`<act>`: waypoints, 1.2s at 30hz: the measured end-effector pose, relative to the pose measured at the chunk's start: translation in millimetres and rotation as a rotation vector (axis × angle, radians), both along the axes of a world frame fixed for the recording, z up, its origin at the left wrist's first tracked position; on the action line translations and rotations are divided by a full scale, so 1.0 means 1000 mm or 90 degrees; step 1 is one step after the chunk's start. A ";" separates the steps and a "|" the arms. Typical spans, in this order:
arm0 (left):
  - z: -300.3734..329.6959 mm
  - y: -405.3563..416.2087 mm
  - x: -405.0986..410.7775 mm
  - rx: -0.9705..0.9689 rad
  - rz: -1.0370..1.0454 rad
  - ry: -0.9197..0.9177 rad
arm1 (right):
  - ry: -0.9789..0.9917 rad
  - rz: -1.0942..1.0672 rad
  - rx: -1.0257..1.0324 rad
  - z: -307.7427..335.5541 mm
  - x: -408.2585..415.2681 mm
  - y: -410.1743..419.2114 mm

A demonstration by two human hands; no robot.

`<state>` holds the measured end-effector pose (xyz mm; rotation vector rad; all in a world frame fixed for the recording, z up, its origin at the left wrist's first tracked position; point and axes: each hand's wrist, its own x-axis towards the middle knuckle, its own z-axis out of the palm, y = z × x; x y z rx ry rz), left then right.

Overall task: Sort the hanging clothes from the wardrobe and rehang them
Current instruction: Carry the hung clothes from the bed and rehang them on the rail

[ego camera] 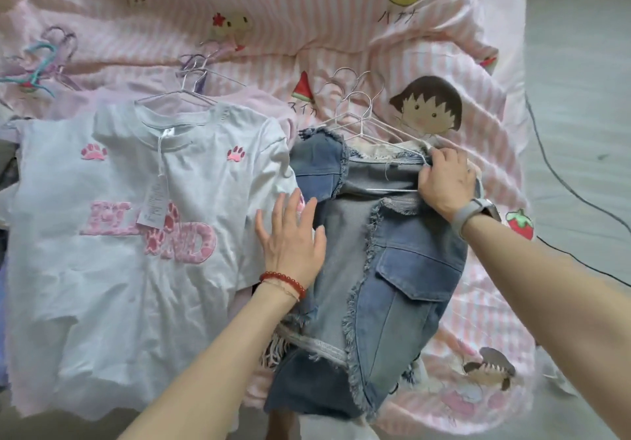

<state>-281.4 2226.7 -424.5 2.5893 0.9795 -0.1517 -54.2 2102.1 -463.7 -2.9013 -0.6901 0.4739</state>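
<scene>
A frayed blue denim vest (pixel 403 269) lies flat on the bed, on a white wire hanger (pixel 362 122). My right hand (pixel 445 180) grips the vest's right shoulder where the hanger's arm ends. My left hand (pixel 293 238), fingers spread and flat, presses on the vest's left edge beside a white T-shirt (pixel 119 234). That T-shirt has pink paw prints, pink letters and a paper tag, and hangs on its own white wire hanger (pixel 184 93). More garments lie under both pieces.
A pink striped cartoon bedsheet (pixel 341 12) covers the bed. Purple and teal hangers (pixel 44 60) lie at the far left. Grey floor (pixel 580 64) with a black cable (pixel 560 180) runs along the right side of the bed.
</scene>
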 end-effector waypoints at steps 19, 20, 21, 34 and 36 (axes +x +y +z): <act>-0.038 0.076 0.121 0.000 -0.150 0.192 | -0.075 0.021 0.083 -0.010 -0.002 -0.012; -0.038 0.076 0.119 -0.002 -0.164 0.214 | -0.047 0.043 0.058 -0.011 0.002 -0.011; -0.038 0.077 0.119 -0.011 -0.175 0.232 | -0.030 0.065 0.044 -0.009 0.005 -0.010; -0.036 0.080 0.098 -0.048 -0.072 0.159 | -0.053 0.092 0.135 0.009 0.011 0.015; -0.031 0.083 0.097 -0.050 -0.061 0.132 | -0.049 0.127 0.155 0.009 0.016 0.018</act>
